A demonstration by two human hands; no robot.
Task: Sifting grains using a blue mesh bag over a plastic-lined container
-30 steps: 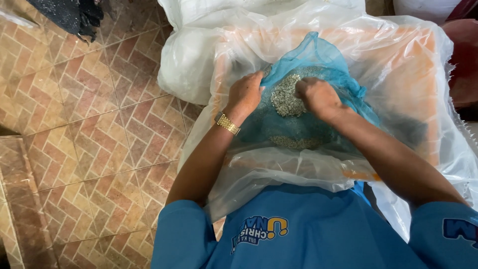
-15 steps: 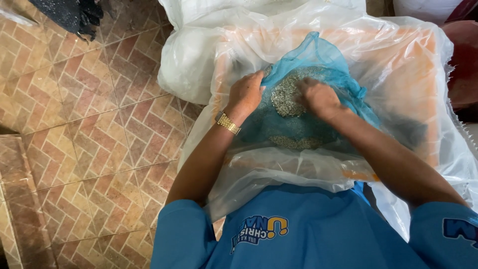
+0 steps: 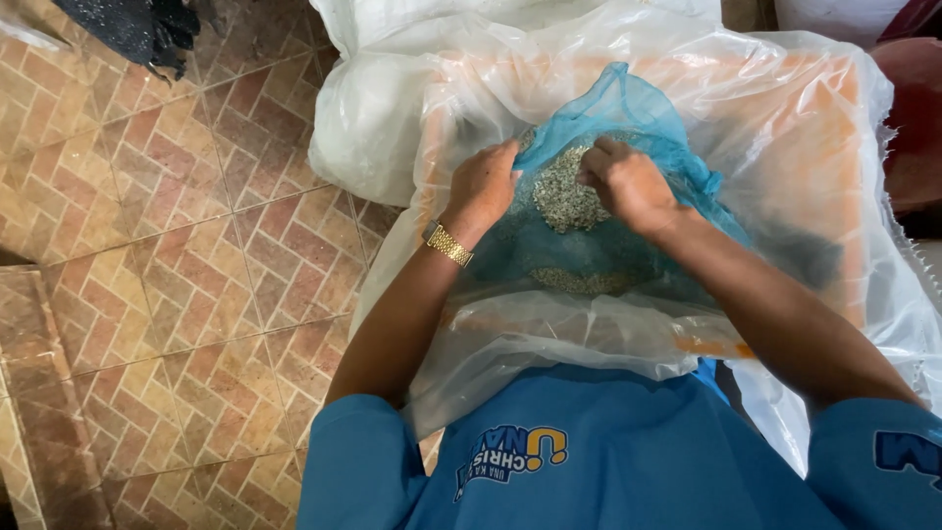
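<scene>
Plainly soft and limp, the blue cloth [image 3: 628, 128] looked best pinched at its beaded patch [image 3: 569, 191], where left hand [image 3: 483, 191] and right hand [image 3: 628, 185] had fingers closed on it.

The one camera sat on my head, looking steeply down and close over my left hand [image 3: 481, 186] and right hand [image 3: 628, 182], tiled floor [image 3: 147, 294] at left.

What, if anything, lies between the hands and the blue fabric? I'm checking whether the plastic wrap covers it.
Nothing visible does. The left hand and right hand rest directly on the blue fabric, at its beaded patch. The clear plastic lies spread open around and beneath it.
</scene>
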